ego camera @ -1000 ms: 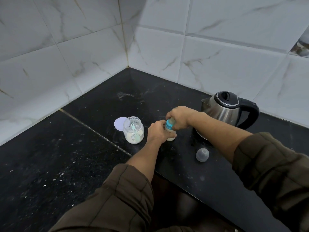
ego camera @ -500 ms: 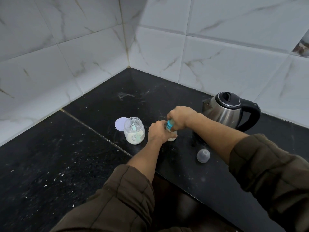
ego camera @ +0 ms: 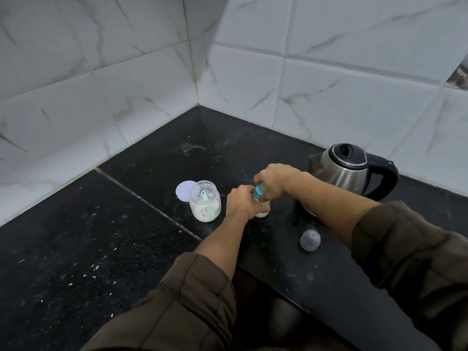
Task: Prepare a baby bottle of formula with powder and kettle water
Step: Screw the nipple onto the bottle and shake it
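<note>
Black bench (ego camera: 101, 236), middle: round lid (ego camera: 184, 191) lying flat, touching open powder jar (ego camera: 205, 205). Left hand (ego camera: 240, 202) grips upright baby bottle (ego camera: 262, 212); right hand (ego camera: 272, 182) curled round its teal collar (ego camera: 258, 191). Dome cap (ego camera: 310, 240) near front edge. Kettle (ego camera: 347, 171) by back edge.

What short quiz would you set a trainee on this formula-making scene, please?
1. True or false: the kettle is being tilted over the bottle.
2. Where is the powder jar's lilac lid? A: on the jar. B: flat on the counter beside the jar. C: under the kettle.
3. Which hand grips the bottle's teal collar?

Key
1. False: it stands upright on the counter.
2. B.
3. The right hand; the left hand holds the bottle's body.
</note>
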`<state>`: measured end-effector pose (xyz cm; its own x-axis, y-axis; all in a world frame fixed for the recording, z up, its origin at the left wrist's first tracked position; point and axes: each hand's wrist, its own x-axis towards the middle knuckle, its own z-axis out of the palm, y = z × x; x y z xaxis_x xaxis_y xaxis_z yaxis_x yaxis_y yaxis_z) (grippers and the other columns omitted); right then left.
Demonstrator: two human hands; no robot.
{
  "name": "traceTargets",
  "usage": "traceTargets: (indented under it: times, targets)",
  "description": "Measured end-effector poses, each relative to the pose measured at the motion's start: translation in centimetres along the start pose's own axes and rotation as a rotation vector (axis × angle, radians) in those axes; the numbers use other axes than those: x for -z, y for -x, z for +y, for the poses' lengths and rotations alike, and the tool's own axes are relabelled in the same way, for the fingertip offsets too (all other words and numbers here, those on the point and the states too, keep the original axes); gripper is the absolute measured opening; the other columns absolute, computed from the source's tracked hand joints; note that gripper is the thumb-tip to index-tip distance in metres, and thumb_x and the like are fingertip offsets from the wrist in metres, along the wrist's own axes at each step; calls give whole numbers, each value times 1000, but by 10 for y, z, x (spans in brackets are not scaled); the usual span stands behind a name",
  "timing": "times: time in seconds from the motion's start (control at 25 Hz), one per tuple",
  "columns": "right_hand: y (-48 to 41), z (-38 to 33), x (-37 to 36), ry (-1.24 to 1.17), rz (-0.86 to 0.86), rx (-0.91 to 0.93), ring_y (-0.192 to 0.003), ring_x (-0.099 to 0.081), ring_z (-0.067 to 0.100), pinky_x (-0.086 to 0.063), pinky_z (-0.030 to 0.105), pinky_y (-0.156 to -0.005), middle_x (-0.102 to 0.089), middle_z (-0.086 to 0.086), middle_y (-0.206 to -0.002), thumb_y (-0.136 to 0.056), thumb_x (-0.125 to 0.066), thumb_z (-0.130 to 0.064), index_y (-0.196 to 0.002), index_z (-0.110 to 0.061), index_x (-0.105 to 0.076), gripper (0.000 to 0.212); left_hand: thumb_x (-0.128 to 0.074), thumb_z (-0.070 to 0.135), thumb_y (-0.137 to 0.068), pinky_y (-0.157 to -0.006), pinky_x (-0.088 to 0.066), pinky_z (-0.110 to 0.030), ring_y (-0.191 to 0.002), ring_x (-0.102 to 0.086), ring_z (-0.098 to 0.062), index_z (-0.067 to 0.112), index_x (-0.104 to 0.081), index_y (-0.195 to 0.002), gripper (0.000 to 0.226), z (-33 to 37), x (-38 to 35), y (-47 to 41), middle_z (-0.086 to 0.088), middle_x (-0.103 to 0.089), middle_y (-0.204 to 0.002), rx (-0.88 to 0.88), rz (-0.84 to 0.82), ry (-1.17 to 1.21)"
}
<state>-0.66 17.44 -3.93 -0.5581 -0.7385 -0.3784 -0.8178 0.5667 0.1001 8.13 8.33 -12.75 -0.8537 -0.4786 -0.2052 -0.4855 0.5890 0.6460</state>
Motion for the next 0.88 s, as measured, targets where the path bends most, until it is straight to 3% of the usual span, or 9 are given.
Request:
traceTargets:
  times: [0.12, 0.28, 0.48, 0.6, 0.72, 0.88]
  targets:
    - [0, -6, -3, 77, 45, 21, -88, -63, 21, -49, 33, -67, -60, -1, -98, -87, -71, -46, -130, -23, -61, 49, -88, 39, -69, -79, -57, -32, -86, -69, -13, 26, -73, -91, 30, 0, -3, 4, 7, -74, -83, -3, 44, 8]
    - [-2, -12, -5, -78, 74, -128, -86, -64, 23, -56, 35, -69, -60, 0, -93, -84, -70, -41, -120, -17, -64, 44, -87, 38, -71, -78, -56, -31, -84, -70, -13, 23, -76, -94, 29, 0, -10, 6, 6, -76, -83, -19, 94, 4]
    - [-4, -28, -18, -334, 203, -368, -66, -63, 18, -50, 31, -55, -63, 2, -74, -89, -68, -43, -81, -13, -62, 32, -86, 40, -70, -76, -53, -31, -83, -67, -15, 27, -69, -83, 25, 4, -10, 7, 5, -76, -84, -4, 97, -65]
    - [1, -27, -17, -352, 136, -397, -65, -68, 18, -56, 30, -58, -66, 3, -76, -87, -70, -42, -95, -12, -64, 31, -87, 38, -73, -76, -53, -31, -88, -69, -15, 23, -74, -96, 30, 3, -11, 5, 4, -76, -90, -1, 84, -33]
    - [14, -12, -1, -493, -67, -386, -64, -78, 25, -66, 39, -68, -75, 10, -83, -75, -83, -40, -112, -13, -58, 52, -91, 38, -72, -84, -55, -33, -98, -70, -17, 24, -72, -114, 47, -1, -10, 3, 4, -76, -100, -3, 35, -5]
    - [33, 12, 5, -453, -149, -406, -75, -79, 29, -66, 43, -75, -78, 16, -84, -82, -82, -25, -105, -3, -68, 35, -98, 43, -62, -102, -52, -39, -116, -67, -19, 26, -65, -132, 79, -2, -12, 6, 5, -74, -119, -48, 46, 52]
